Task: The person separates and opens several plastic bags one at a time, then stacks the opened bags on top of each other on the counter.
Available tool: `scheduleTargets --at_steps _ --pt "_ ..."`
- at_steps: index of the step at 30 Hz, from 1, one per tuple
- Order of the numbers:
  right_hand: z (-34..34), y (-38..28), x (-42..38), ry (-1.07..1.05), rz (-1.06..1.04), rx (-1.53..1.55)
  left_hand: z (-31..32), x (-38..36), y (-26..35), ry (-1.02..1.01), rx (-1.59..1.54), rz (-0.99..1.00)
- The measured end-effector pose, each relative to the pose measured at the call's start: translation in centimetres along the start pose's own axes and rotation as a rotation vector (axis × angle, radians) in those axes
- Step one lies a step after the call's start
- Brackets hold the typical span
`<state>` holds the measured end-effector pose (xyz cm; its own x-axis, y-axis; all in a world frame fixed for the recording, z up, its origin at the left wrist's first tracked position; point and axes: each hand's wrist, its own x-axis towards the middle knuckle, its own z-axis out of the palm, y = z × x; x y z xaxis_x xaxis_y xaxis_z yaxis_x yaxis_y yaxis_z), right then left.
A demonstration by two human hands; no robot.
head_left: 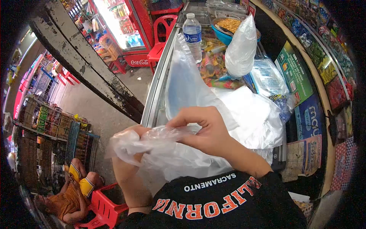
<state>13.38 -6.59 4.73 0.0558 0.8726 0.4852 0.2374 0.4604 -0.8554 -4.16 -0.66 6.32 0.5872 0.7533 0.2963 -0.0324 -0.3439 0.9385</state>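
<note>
My right hand pinches a thin clear plastic bag between thumb and fingertips. My left hand is closed on the same bag, whose bunched film wraps over it and partly hides the fingers. Below and beside my hands, loose crumpled plastic spreads along the counter edge. A pile of white plastic bags lies just beyond my right wrist. Ahead of my hands is a flat stack of clear plastic bags.
On the glass-topped counter stand a water bottle, an upright stuffed white plastic bag and a blue bowl of nuts. Left are a wooden post, a red chair, a seated person and a drinks fridge.
</note>
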Motion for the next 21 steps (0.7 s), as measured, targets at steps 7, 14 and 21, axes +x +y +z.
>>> scheduleTargets --at_steps 7,14,21 --pt "0.2 -0.3 -0.4 0.110 0.055 0.093 0.8 -1.2 -1.5 0.287 -0.177 -0.120" --pt "0.0 0.2 -0.9 0.216 0.009 0.037 1.4 -1.5 -2.9 0.327 -0.645 -0.119" --pt "-0.3 0.5 -1.0 0.426 0.018 0.112 -0.3 1.4 -6.1 0.325 -0.943 -0.307"
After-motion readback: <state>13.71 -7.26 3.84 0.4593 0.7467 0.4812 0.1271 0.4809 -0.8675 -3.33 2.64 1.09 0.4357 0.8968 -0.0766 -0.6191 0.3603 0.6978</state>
